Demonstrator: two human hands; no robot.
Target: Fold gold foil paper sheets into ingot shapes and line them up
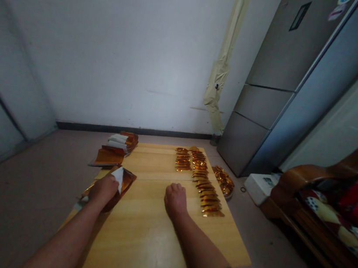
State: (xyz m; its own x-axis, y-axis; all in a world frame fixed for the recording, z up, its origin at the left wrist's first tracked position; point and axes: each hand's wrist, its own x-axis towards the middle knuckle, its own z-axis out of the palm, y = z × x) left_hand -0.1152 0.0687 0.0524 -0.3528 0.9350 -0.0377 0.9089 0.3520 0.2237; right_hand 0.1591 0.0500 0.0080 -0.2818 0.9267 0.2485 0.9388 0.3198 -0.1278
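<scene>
One foil pouch (128, 182), long axis up-right, under left hand (103, 189)

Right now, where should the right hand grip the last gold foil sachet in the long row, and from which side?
Likely the near edge of the last gold foil sachet, approached from the left, where the right hand rests. It lies thin and flat, overlapping its neighbour, so that edge looks freest.

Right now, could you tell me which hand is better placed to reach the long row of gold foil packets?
Your right hand, I'd judge: it rests empty on the wooden table beside that row, while your left hand is on a gold foil packet with a white sheet.
</scene>
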